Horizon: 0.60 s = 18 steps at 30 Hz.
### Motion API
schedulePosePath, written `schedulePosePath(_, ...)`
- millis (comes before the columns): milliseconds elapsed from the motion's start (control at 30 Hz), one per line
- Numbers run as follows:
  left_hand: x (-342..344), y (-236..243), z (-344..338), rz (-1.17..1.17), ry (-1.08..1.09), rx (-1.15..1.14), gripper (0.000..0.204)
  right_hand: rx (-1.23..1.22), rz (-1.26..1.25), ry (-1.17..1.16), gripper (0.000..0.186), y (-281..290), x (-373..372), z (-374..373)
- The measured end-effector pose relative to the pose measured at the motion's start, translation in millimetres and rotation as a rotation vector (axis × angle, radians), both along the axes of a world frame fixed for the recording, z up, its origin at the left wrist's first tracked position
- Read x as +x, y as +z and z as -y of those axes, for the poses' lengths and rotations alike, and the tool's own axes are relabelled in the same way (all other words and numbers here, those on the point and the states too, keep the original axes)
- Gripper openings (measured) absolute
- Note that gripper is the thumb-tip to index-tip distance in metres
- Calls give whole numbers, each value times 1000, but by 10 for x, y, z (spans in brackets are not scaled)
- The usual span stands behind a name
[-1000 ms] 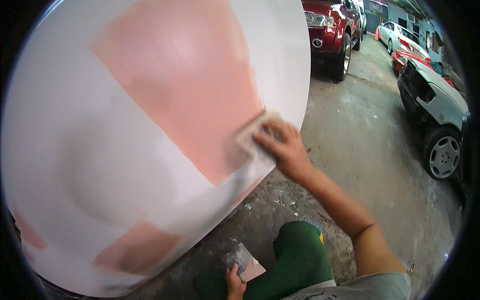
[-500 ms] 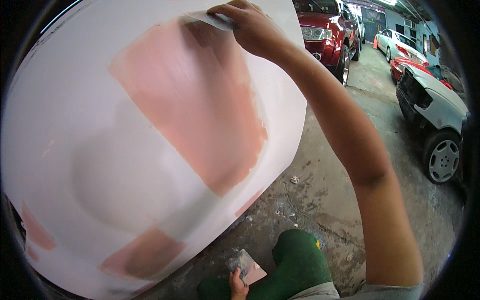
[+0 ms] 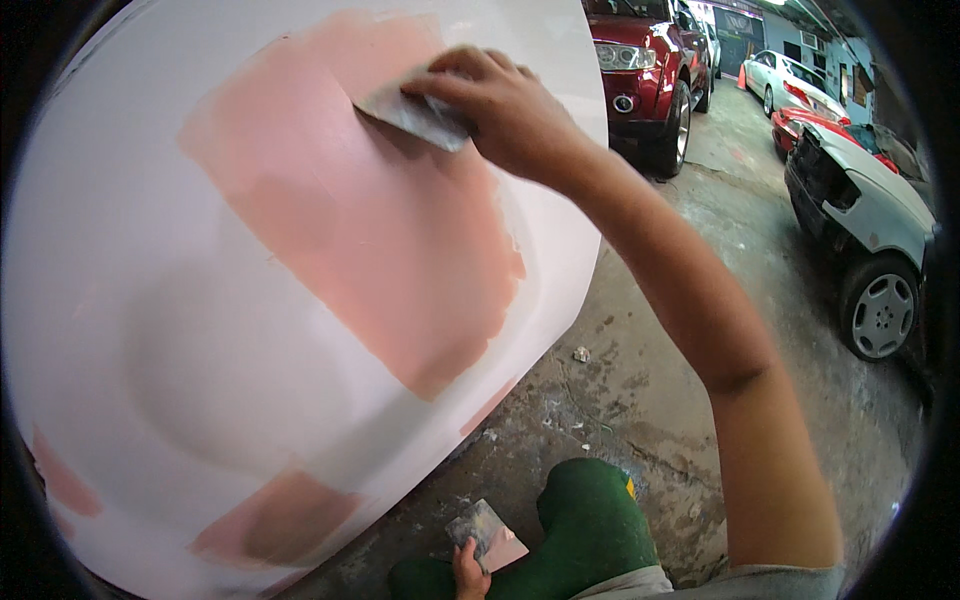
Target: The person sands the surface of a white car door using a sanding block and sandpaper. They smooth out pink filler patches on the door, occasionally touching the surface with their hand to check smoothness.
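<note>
My right hand (image 3: 515, 115) grips a thin, flat filler spreader (image 3: 415, 115), its blade tilted over the upper part of a large patch of pink body filler (image 3: 400, 250). The patch lies on a white car panel (image 3: 230, 370). Whether the whole blade edge touches the filler cannot be made out. Low in the picture, beside my green-clad leg, my left hand (image 3: 470, 572) holds a stained flat plate (image 3: 490, 535) with a lump of pink filler near one corner. A smaller pink patch (image 3: 285, 518) is spread on the panel's near part.
A dark red vehicle (image 3: 640, 75) stands past the panel's far right edge. On the right are a grey car with its front stripped (image 3: 870, 220), a red car (image 3: 800, 130) and a white car (image 3: 790, 80). Small debris (image 3: 582, 354) dots the concrete floor (image 3: 640, 400).
My right hand has drawn the spreader from the patch's top edge down toward me, over the filler. My left hand still holds the plate in about the same place.
</note>
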State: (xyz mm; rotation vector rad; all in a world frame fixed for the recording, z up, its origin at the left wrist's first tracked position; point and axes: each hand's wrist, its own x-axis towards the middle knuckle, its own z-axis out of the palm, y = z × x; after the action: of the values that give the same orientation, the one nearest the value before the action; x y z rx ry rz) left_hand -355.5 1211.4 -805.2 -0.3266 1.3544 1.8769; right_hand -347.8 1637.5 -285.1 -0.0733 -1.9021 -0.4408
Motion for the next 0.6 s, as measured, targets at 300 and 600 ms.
schedulePosePath(300, 45, 132, 91, -64, -73, 26, 54, -160, 145, -29, 59, -1695, 423, 107)
schedulePosePath(600, 110, 693, -6, -145, 52, 114, 51, -276, 298, -32, 62, -3092, 671, 315)
